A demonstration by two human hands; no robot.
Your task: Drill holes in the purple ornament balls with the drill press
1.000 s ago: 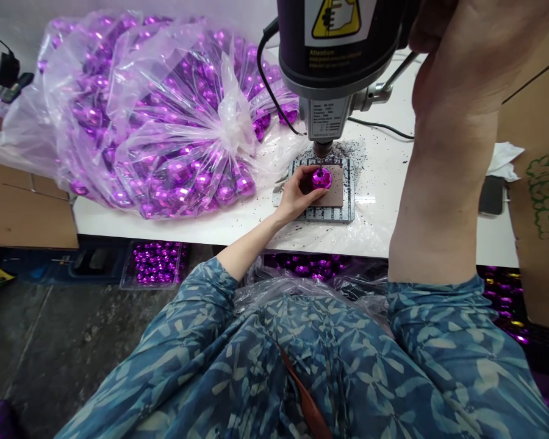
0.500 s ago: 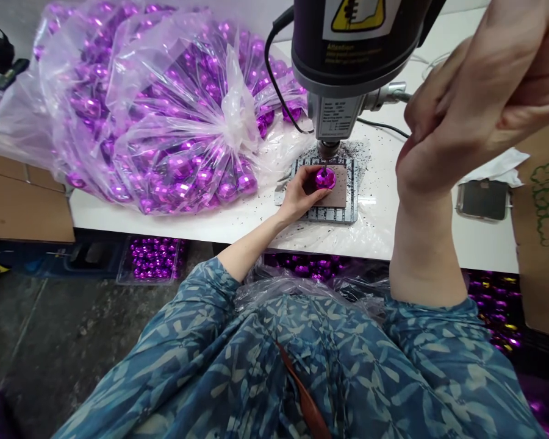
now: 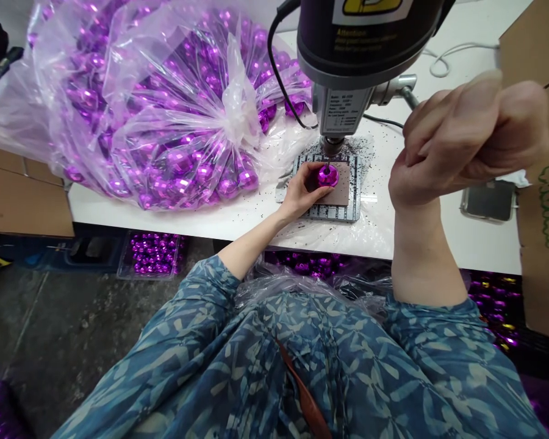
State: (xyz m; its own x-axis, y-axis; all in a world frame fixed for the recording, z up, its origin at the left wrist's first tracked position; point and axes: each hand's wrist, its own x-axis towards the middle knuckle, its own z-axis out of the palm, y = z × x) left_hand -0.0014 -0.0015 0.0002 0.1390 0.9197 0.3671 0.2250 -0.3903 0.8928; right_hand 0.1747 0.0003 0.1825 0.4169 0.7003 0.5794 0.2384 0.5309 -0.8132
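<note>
Thumb and fingers of my left hand (image 3: 299, 190) are closed around the side of a shiny purple mirror ball (image 3: 328, 175). The ball rests on a brown board (image 3: 341, 194) over the slotted metal base (image 3: 354, 210) of a small drill press (image 3: 343, 110). Its chuck (image 3: 332, 145) is right above the ball, and the bit meets the ball's top; how deep it goes I cannot tell. My right hand (image 3: 452, 140) is curled in a fist on the press's feed lever (image 3: 409, 96), whose outer end the fingers hide.
A big clear plastic bag (image 3: 178, 122) of purple balls lies left of the press. Dark shavings dot the white table (image 3: 201, 218). On the right are a phone-like dark object (image 3: 488, 200) and a cardboard box (image 3: 542, 244). A bin of purple balls (image 3: 153, 253) sits below.
My right hand has come down with the lever, and the chuck sits a little lower against the ball. My left hand keeps its hold on the ball. The view has shifted slightly.
</note>
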